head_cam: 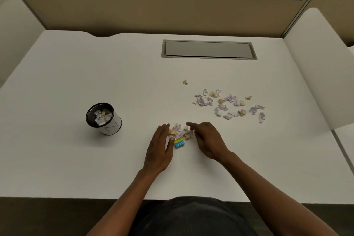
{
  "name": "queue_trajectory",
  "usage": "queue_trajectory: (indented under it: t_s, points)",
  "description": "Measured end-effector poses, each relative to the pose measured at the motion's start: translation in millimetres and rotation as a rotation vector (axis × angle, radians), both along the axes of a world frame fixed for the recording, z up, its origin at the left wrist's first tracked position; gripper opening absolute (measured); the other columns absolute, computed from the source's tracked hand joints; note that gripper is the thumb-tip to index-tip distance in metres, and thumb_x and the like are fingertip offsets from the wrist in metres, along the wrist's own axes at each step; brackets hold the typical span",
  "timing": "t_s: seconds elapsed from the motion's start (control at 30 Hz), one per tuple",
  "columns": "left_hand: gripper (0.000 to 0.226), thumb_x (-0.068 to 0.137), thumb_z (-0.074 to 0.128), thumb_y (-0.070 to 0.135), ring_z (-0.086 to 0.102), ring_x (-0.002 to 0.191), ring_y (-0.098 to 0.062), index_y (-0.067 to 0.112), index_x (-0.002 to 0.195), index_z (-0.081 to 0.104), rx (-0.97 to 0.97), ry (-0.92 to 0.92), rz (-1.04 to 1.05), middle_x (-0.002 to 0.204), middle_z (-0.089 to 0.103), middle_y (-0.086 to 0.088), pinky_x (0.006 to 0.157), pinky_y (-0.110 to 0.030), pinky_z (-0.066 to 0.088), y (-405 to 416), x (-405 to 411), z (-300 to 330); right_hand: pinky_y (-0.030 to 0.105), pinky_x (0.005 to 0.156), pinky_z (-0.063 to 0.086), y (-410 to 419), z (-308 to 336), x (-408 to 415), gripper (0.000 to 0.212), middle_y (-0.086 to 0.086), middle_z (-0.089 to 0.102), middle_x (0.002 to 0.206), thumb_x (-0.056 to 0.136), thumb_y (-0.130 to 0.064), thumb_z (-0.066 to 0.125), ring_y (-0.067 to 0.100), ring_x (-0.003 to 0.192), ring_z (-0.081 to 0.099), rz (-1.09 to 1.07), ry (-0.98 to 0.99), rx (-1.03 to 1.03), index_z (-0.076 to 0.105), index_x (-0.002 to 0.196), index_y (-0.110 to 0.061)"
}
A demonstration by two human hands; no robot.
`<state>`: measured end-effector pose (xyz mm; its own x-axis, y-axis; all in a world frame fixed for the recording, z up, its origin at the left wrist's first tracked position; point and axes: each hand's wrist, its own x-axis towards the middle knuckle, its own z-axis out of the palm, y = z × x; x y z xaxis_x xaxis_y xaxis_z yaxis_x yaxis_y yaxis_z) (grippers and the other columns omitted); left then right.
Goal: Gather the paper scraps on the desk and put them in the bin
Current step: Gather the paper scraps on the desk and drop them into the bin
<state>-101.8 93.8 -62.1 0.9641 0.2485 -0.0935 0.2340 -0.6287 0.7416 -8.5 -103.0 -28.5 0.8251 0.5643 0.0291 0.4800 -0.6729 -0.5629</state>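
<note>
Both hands lie low on the tabletop [76, 159], palms down and facing each other. The left hand [159, 149] is flat, fingers straight; the right hand [207, 142] is loosely curled, forefinger out. Neither grips anything; between them sits a small heap of scraps [181, 132], partly hidden by the fingers, with a blue-and-yellow piece [179, 143] at its near edge. More scraps [229, 104] lie scattered beyond the right hand. The bin [103, 118], left of the left hand, holds scraps.

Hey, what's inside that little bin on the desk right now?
The bin holds crumpled white, pale purple and cream paper scraps, below its rim. Whatever lies beneath them, including the bottom, is hidden.
</note>
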Motion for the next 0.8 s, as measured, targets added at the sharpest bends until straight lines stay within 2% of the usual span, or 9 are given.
queue_trajectory:
  t_s: [0.07, 0.13, 0.2, 0.33, 0.43, 0.53, 0.63, 0.73, 0.8]
  points:
    - [0.056, 0.103, 0.041, 0.038, 0.018, 0.151, -0.011, 0.025, 0.155, 0.027, 0.017, -0.001, 0.021, 0.162, 0.027, 0.005, 0.119, -0.026, 0.022, 1, 0, 3, 0.031, 0.085, 0.050, -11, 10, -1, 0.043, -0.005, 0.073, 0.108, 0.097, -0.007, 0.048, 0.014, 0.097, 0.062, -0.253, 0.074, 0.191, 0.060, 0.132, -0.029]
    - [0.056, 0.103, 0.040, 0.038, 0.015, 0.152, -0.010, 0.027, 0.156, 0.025, 0.022, 0.030, 0.033, 0.163, 0.023, 0.006, 0.118, -0.025, 0.018, 2, 1, 4, 0.028, 0.081, 0.050, -27, 21, 1, 0.040, 0.000, 0.073, 0.107, 0.094, -0.008, 0.053, 0.013, 0.091, 0.065, -0.458, 0.152, 0.223, 0.064, 0.126, -0.030]
    - [0.057, 0.103, 0.039, 0.040, 0.011, 0.153, -0.011, 0.028, 0.156, 0.022, 0.026, 0.060, 0.025, 0.165, 0.020, 0.006, 0.121, -0.030, 0.018, 2, 2, 3, 0.026, 0.082, 0.046, -46, 26, 3, 0.039, 0.007, 0.068, 0.115, 0.092, -0.023, 0.062, 0.018, 0.096, 0.065, -0.471, 0.218, -0.018, 0.060, 0.131, -0.028]
    - [0.057, 0.104, 0.037, 0.041, 0.006, 0.154, -0.013, 0.027, 0.157, 0.021, 0.026, 0.090, 0.013, 0.166, 0.014, 0.004, 0.124, -0.041, 0.019, -7, 4, 3, 0.037, 0.097, 0.049, -65, 30, -13, 0.094, 0.012, 0.047, 0.136, 0.075, -0.064, 0.072, 0.029, 0.117, 0.059, -0.317, 0.391, -0.468, 0.034, 0.150, -0.022]
    - [0.058, 0.104, 0.038, 0.038, 0.003, 0.154, -0.014, 0.026, 0.158, 0.017, 0.021, 0.091, -0.013, 0.166, 0.010, 0.005, 0.126, -0.039, 0.013, -21, 4, 5, 0.037, 0.098, 0.050, -52, 26, -29, 0.105, 0.012, 0.036, 0.140, 0.074, -0.055, 0.078, 0.031, 0.115, 0.059, -0.246, 0.410, -0.498, 0.023, 0.154, -0.016]
    - [0.061, 0.104, 0.039, 0.040, 0.003, 0.154, -0.016, 0.029, 0.158, 0.011, 0.005, 0.103, -0.030, 0.167, 0.006, 0.004, 0.125, -0.038, 0.013, -31, 4, 4, 0.036, 0.095, 0.050, -28, 17, -38, 0.089, 0.013, 0.038, 0.138, 0.084, -0.032, 0.073, 0.032, 0.112, 0.059, -0.203, 0.371, -0.445, 0.023, 0.154, -0.012]
    - [0.064, 0.103, 0.042, 0.038, 0.010, 0.153, -0.014, 0.027, 0.157, 0.011, 0.000, 0.075, -0.044, 0.166, 0.013, 0.003, 0.124, -0.035, 0.019, -34, 7, 7, 0.035, 0.089, 0.049, -9, 14, -34, 0.068, 0.015, 0.048, 0.126, 0.087, -0.020, 0.067, 0.033, 0.106, 0.059, -0.162, 0.317, -0.327, 0.036, 0.147, -0.010]
    - [0.071, 0.098, 0.056, 0.035, 0.022, 0.151, -0.016, 0.024, 0.157, 0.018, -0.027, 0.035, -0.041, 0.164, 0.021, 0.001, 0.120, -0.030, 0.026, -26, 6, 12, 0.037, 0.089, 0.051, -1, 16, -22, 0.072, 0.014, 0.053, 0.122, 0.083, -0.019, 0.073, 0.033, 0.106, 0.060, -0.135, 0.305, -0.208, 0.040, 0.147, -0.014]
    - [0.082, 0.091, 0.067, 0.038, 0.025, 0.149, -0.015, 0.024, 0.156, 0.020, -0.007, 0.030, -0.055, 0.163, 0.024, 0.001, 0.117, -0.027, 0.028, -16, 3, 13, 0.038, 0.091, 0.052, 1, 21, -10, 0.077, 0.011, 0.050, 0.127, 0.078, -0.030, 0.079, 0.030, 0.112, 0.058, -0.135, 0.251, -0.203, 0.042, 0.144, -0.020]
